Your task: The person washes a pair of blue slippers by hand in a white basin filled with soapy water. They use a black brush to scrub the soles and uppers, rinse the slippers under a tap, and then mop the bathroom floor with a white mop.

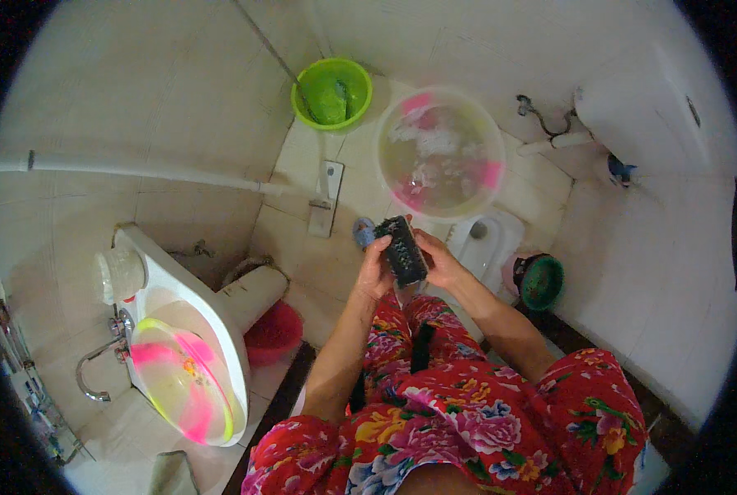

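Both my hands hold a dark rectangular block-shaped object (404,253), with pale suds or wet specks across its face. What exactly it is cannot be made out. My left hand (375,272) grips its left side, the thumb lying on its face. On the opposite side, my right hand (438,260) has its fingers partly hidden behind the object. Beyond the hands, a large translucent basin (383,139) with pink patches stands on the tiled floor. Foamy water (443,167) fills part of it.
A green basin (298,114) stands at the back corner. A squat toilet (498,238) lies right of my hands, beside a green-topped container (542,281). The white corner sink (235,359) at left holds a pink-and-yellow basin (201,383). A red basin (279,334) sits below.
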A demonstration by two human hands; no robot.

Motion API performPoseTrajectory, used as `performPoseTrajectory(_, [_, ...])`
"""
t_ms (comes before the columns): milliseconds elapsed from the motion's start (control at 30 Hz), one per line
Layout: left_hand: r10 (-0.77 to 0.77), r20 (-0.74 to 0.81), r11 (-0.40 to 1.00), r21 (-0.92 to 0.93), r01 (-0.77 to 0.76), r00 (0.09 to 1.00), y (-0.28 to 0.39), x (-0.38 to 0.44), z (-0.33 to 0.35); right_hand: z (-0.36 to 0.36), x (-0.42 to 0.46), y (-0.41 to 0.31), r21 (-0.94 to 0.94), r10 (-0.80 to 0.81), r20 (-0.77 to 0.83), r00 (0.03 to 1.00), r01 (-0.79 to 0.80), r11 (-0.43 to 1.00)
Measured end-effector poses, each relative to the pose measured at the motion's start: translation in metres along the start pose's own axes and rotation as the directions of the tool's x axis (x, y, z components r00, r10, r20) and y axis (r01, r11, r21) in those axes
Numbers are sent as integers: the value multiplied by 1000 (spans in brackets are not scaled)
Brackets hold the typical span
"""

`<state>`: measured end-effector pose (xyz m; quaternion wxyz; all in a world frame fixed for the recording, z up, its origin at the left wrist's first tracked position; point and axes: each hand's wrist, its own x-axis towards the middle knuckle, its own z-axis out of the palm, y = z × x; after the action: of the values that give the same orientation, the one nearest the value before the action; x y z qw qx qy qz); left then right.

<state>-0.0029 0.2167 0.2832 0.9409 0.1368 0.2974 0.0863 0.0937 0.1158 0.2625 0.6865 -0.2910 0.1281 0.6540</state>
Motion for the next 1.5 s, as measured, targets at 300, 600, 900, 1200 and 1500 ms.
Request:
performPoseTrajectory(300, [-184,-1,930,322,175,983,7,2,49,40,-61,-26,-50,-247,70,966,251,967])
performPoseTrajectory(600, [133,16,413,908,-70,991,58,-2,54,16,-103,-96,-391,-402,-72,913,345,853])
performPoseTrajectory(900, [319,-5,-27,1000,15,948,85,-25,1,22,-119,-116,-170,-509,-120,852,488,856])
performPoseTrajectory(1200, [190,217,634,717,-288,958,59,-26,178,87,-118,-85,41,-342,146,928,339,940])
performPoseTrajectory(1500, [455,23,627,702,-338,890,50,4,199,126,-127,-109,-873,-689,467,554,164,-460])
